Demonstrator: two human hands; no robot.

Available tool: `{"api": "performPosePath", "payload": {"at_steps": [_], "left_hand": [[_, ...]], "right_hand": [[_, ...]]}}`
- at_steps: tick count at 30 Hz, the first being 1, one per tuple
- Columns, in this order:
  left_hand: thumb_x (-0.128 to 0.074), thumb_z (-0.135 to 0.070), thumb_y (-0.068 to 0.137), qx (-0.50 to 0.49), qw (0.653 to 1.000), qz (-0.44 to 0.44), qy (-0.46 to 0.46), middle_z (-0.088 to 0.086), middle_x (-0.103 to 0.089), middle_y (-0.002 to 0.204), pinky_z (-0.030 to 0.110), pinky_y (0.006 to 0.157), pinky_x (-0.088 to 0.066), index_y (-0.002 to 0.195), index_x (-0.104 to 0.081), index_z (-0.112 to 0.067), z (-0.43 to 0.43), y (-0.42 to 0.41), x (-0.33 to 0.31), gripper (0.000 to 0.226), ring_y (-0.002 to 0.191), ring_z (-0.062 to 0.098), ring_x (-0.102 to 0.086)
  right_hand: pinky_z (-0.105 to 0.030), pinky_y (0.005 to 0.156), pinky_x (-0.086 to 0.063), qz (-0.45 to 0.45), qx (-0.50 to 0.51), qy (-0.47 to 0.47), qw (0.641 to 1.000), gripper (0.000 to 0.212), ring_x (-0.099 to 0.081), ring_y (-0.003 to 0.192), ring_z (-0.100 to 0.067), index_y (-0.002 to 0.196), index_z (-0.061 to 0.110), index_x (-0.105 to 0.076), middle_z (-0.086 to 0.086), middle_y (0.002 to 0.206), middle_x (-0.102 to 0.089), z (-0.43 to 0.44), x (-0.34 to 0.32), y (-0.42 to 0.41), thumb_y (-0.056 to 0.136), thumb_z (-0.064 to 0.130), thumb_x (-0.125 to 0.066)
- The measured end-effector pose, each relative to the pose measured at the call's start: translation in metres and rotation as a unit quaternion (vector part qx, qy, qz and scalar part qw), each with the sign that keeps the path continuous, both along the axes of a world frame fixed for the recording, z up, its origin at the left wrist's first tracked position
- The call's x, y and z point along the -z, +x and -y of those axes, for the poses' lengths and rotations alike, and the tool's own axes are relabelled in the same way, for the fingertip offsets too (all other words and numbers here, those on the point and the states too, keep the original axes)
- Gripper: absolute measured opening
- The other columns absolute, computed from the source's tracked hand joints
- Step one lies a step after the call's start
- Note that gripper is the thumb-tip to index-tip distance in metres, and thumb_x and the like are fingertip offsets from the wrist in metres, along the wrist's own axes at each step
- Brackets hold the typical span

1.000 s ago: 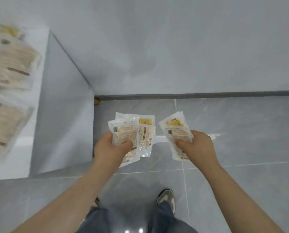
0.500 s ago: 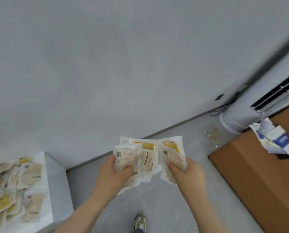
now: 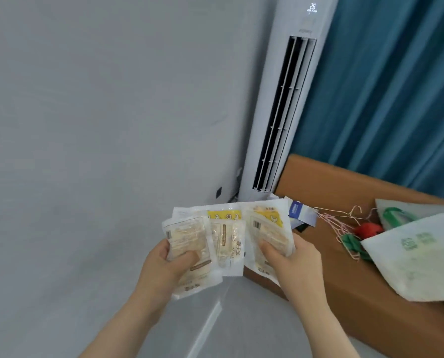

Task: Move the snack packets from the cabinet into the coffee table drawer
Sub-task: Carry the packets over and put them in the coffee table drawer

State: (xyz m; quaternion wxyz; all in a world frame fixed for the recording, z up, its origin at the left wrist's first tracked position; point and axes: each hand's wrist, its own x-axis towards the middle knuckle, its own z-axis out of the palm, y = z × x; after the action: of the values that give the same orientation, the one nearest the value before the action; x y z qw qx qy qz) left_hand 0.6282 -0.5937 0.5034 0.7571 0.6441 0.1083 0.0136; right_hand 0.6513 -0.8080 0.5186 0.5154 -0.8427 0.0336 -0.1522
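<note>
Evidently light, limp and slick, the snack packets (image 3: 227, 241) hang fanned in mid-air near the tower air conditioner (image 3: 259, 120), the left hand's (image 3: 169, 267) grip clamped on several, the right hand's (image 3: 294, 262) on one, thumbs best pinching their flat middles.

Clear snack packets (image 3: 226, 241), beige contents; fanned upright, overlapping, w/ yellow tops

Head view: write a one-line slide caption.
Left hand and right hand hold snack packets before a tower air conditioner, cardboard box and blue curtain.
</note>
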Motion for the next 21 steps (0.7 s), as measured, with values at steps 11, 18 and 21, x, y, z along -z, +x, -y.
{"api": "performPosePath", "payload": {"at_steps": [11,18,21], "left_hand": [[-0.073,-0.015,0.062,0.189,0.98,0.004,-0.063,0.006,-0.073,0.106,0.05,0.083,-0.055,0.113,-0.063,-0.016,0.252,0.086,-0.02,0.052,0.092,0.03,-0.071],[-0.071,-0.002,0.076,0.293,0.955,-0.02,-0.036,0.006,-0.074,0.104,0.049,0.086,-0.054,0.111,-0.063,-0.015,0.392,0.166,-0.009,0.039,0.093,0.028,-0.071],[-0.072,-0.002,0.077,0.331,0.943,-0.02,-0.025,0.002,-0.074,0.104,0.05,0.087,-0.054,0.112,-0.064,-0.018,0.451,0.212,0.0,0.039,0.094,0.025,-0.071]], "right_hand": [[-0.016,0.059,-0.049,0.062,0.109,-0.04,0.991,0.011,-0.063,0.076,0.006,0.077,0.04,-0.063,0.019,0.075,-0.069,0.241,-0.039,0.035,0.082,0.031,-0.069],[-0.024,0.062,-0.055,0.037,0.164,-0.023,0.985,0.016,-0.067,0.074,0.0,0.083,0.024,-0.069,0.014,0.077,-0.071,0.357,-0.025,0.067,0.082,0.04,-0.069],[-0.015,0.057,-0.053,0.029,0.225,-0.01,0.974,0.003,-0.066,0.075,0.005,0.082,0.033,-0.069,0.025,0.078,-0.07,0.41,-0.015,0.091,0.081,0.035,-0.071]]}}
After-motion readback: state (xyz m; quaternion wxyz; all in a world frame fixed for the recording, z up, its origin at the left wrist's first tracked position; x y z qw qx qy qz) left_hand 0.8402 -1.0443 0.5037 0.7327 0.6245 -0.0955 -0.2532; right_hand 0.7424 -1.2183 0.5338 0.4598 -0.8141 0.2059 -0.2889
